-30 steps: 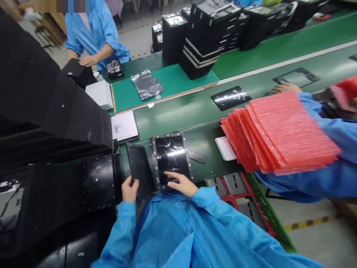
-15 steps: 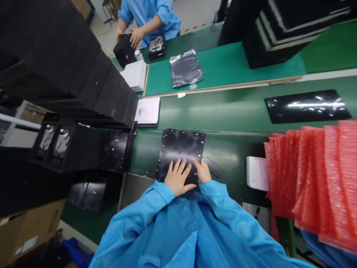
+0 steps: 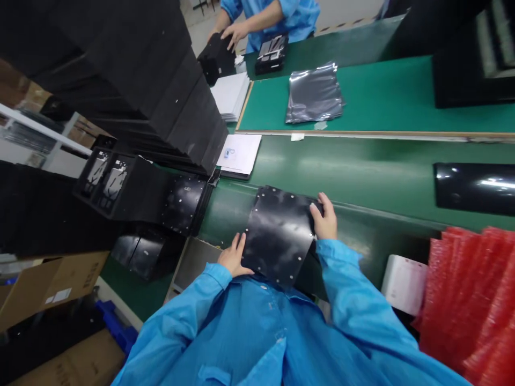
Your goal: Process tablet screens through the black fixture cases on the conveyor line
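A black square sheet with small studs along its edges (image 3: 279, 233) lies turned at an angle on the green work surface, close to my body. At its lower left edge, my left hand (image 3: 234, 257) has the thumb against the sheet and the fingers reaching up beside it. My right hand (image 3: 325, 217) grips the upper right corner between thumb and fingers. Farther left, similar studded black sheets (image 3: 183, 203) are stacked by a black box with two windows (image 3: 107, 177).
Tall black stacks (image 3: 161, 80) rise at left. Red bubble bags (image 3: 470, 300) and a white device (image 3: 404, 283) sit at right. White papers (image 3: 239, 153), grey bags (image 3: 315, 94) and a glossy black sheet (image 3: 478, 187) lie beyond. Another person's hands (image 3: 235, 33) hold a black box.
The studded sheet has turned clockwise. My left hand has moved from its face to the left edge, my right hand up to the far right corner. The view has shifted.
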Demonstrator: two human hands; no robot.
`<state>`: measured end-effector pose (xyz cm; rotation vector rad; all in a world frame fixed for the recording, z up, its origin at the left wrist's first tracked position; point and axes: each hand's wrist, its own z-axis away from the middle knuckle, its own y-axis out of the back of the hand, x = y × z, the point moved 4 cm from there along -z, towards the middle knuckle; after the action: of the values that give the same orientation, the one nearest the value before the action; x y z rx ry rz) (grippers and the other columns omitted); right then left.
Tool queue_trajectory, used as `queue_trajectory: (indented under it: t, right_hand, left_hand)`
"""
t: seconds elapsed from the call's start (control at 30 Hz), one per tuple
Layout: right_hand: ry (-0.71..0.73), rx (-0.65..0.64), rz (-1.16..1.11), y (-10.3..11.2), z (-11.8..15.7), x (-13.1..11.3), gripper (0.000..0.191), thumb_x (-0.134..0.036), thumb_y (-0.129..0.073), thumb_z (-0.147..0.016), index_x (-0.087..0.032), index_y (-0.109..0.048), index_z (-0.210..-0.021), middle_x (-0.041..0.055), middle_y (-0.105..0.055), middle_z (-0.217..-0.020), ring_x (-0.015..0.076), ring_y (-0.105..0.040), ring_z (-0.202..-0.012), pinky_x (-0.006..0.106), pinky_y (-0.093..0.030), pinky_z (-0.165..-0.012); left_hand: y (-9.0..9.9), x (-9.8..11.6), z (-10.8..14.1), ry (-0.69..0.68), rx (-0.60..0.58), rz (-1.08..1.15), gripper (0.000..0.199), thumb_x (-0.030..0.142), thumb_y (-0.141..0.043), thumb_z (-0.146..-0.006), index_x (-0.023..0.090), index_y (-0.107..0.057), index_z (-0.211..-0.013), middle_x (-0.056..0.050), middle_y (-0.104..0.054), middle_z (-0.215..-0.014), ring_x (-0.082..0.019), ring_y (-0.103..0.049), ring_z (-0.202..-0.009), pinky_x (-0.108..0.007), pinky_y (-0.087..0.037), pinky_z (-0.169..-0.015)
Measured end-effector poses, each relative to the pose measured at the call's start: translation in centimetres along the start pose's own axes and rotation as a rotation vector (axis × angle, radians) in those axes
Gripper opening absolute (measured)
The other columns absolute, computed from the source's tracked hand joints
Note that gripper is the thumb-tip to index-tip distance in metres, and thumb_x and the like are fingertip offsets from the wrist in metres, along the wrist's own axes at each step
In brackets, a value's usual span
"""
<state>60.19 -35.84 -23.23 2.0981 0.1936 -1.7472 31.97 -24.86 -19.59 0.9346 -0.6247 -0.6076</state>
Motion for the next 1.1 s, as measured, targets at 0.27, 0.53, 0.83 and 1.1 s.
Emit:
queue_trajectory:
  t: [0.27,0.53,0.83,1.1]
  right_hand:
    - [-0.008,0.019,0.073,-2.7,-3.7,1.3,0.032,-0.046,-0.048,-0.080,-0.018,-0.063,-0.081,0.0101,-0.068,-0.083,0.0253,-0.062,-0.084,0.044,-0.049,-0.085]
    - [0.531,-0.124,0.658,-7.6,0.4,-4.8,0.034,-0.032,-0.047,-0.085,-0.015,-0.062,-0.110,0.0182,-0.057,-0.124,0.0373,-0.046,-0.121,0.057,-0.035,-0.100]
    - [-0.059,-0.788,0.272,-30.4,11.3,-5.6,0.052,-0.055,-0.053,-0.079,-0.017,-0.060,-0.112,0.0154,-0.066,-0.110,0.0281,-0.064,-0.100,0.044,-0.053,-0.084]
    - [-0.329,-0.662,0.056,-26.0,13.2,-7.8,0.052,-0.063,-0.062,-0.069,-0.018,-0.062,-0.094,0.0096,-0.071,-0.097,0.0277,-0.066,-0.094,0.044,-0.050,-0.091]
  left_hand:
    - [-0.9,0.2,-0.3,0.001,0.057,0.021,0.063,0.035,-0.062,-0.075,0.011,-0.045,-0.131,-0.015,-0.070,-0.099,-0.029,-0.068,-0.090,-0.036,-0.052,-0.081]
    - [8.6,-14.8,-4.2,0.059,0.209,0.088,0.018,0.037,-0.063,-0.077,0.025,-0.070,-0.089,-0.006,-0.071,-0.095,-0.024,-0.065,-0.097,-0.032,-0.048,-0.089]
    - [7.6,-30.2,-3.0,0.702,0.637,0.319,0.077,0.048,-0.061,-0.078,0.011,-0.037,-0.141,-0.022,-0.052,-0.129,-0.038,-0.047,-0.123,-0.053,-0.036,-0.101]
    - [4.7,-25.4,-4.5,0.360,0.438,1.041,0.062,0.045,-0.056,-0.084,0.015,-0.042,-0.136,-0.017,-0.052,-0.134,-0.027,-0.050,-0.125,-0.040,-0.042,-0.103]
